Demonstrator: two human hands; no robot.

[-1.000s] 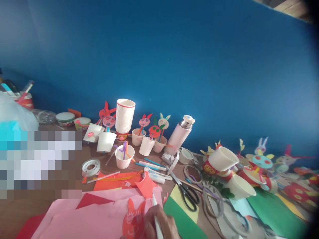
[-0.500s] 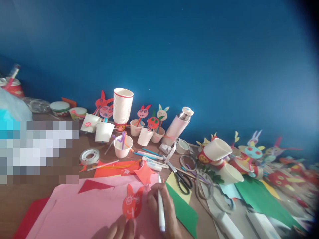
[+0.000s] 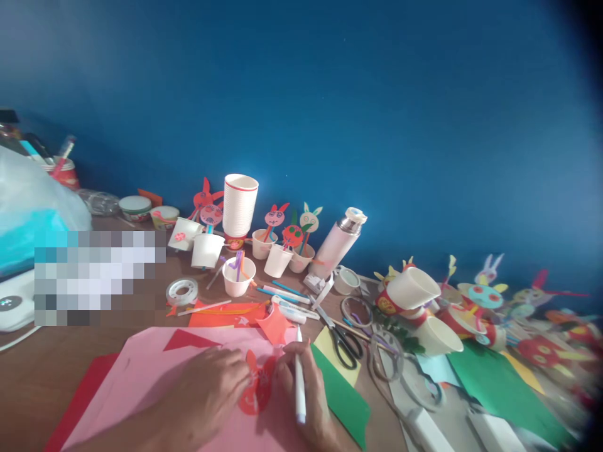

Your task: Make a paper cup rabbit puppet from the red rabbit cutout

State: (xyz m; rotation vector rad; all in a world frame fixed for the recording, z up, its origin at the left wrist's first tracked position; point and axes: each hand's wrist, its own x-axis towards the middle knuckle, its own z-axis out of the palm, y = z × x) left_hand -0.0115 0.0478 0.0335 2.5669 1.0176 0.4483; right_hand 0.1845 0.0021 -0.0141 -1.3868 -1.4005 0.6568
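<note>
An orange-red paper rabbit-head cutout point(image 3: 257, 394), with a face drawn in pale lines, lies on a pink paper sheet point(image 3: 136, 383). My left hand point(image 3: 211, 389) comes in from the lower left, its fingers curled and closed at the cutout's left edge. Its fingertips are partly hidden. Along the right side of the cutout rests my right hand point(image 3: 308, 395), closed around a white marker point(image 3: 300, 383). The marker runs lengthwise, its bluish end toward me. Close beyond it lies an orange paper scrap point(image 3: 274, 326).
Black-handled scissors point(image 3: 346, 348) and green paper point(image 3: 346, 398) lie to the right. Behind stand a cup stack point(image 3: 240, 204), paper cups with cutout faces, and a thermos point(image 3: 336, 245). A tape roll point(image 3: 182, 292) sits left. Several cup figures crowd the right.
My left hand has moved up from the cutout's lower edge to its left side, and more of the forearm shows. The right hand still holds the marker. The view has shifted slightly left.
</note>
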